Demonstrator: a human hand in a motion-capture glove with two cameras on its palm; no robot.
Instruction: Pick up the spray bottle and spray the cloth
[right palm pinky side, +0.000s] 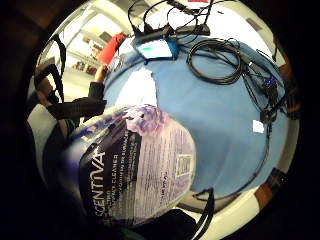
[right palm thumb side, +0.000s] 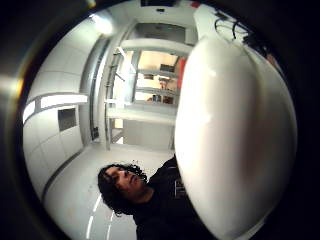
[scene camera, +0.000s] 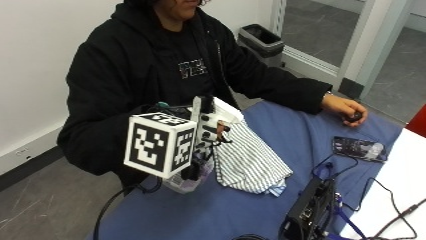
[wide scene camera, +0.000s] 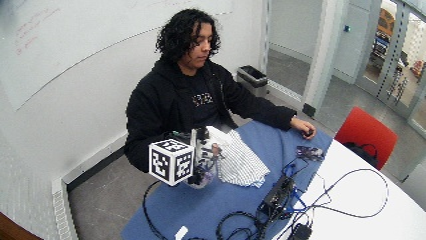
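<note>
My gloved right hand (scene camera: 217, 131) grips a spray bottle near the table's front left corner. The bottle's white spray head (scene camera: 223, 112) shows above the hand and its clear lower body (scene camera: 188, 183) below. Whether its base touches the table I cannot tell. In the little finger side palm view the purple SCENTIVA label (right palm pinky side: 140, 165) fills much of the picture. The white head (right palm thumb side: 235, 140) fills the thumb side view. A striped cloth (scene camera: 251, 161) lies crumpled on the blue table cover (scene camera: 293, 132), right beside the bottle. It also shows as a pale cloth (right palm pinky side: 140, 87).
The person's bare left hand (scene camera: 343, 108) rests on a small dark object at the table's far edge. A dark phone-like item (scene camera: 359, 148), a black box (scene camera: 309, 207) and cables (right palm pinky side: 215, 60) lie on the right. A bin (scene camera: 262, 39) stands on the floor behind.
</note>
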